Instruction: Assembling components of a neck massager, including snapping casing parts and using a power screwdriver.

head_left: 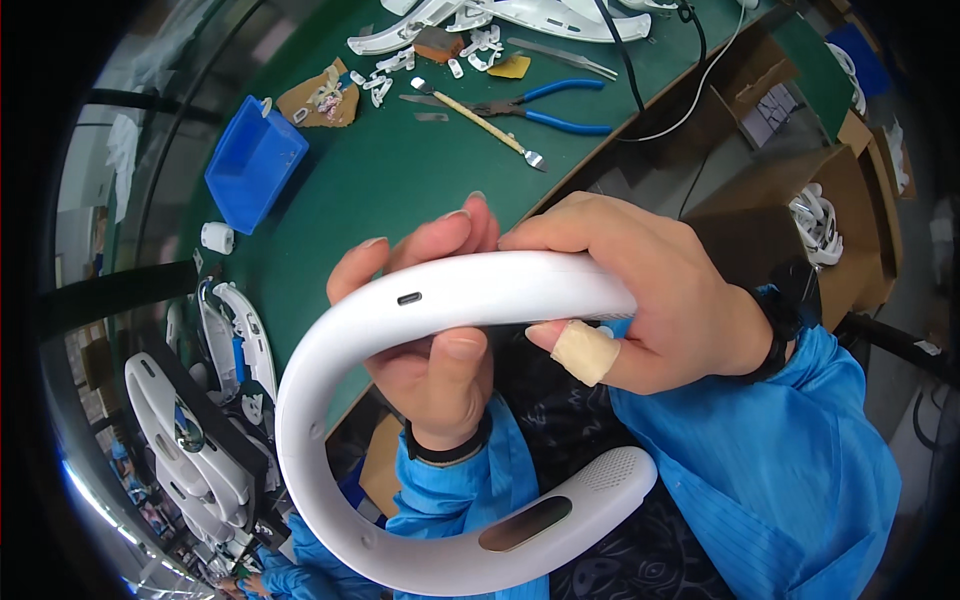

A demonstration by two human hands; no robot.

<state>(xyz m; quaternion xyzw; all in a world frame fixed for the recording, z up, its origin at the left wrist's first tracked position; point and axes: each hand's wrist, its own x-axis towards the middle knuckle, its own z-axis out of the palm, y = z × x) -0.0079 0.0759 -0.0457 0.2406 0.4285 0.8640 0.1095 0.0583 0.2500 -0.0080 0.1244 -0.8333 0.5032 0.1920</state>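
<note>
A white C-shaped neck fan is held up in front of me, above the near edge of the green table. A small oval port shows on its upper arm; a dark glossy oval panel and a patch of tiny holes are on its lower end. My left hand grips the upper arm, thumb in front and fingers behind. At that arm's right end, my right hand is closed round the tip, fingers over the top and thumb below. Tan tape wraps the right thumb. The covered tip is hidden.
On the green table lie blue-handled pliers, a yellow-handled tool, tweezers and white plastic parts. A blue bin is at left, near stacked white shells. Right stands a cardboard box. Another person's sleeve shows lower left.
</note>
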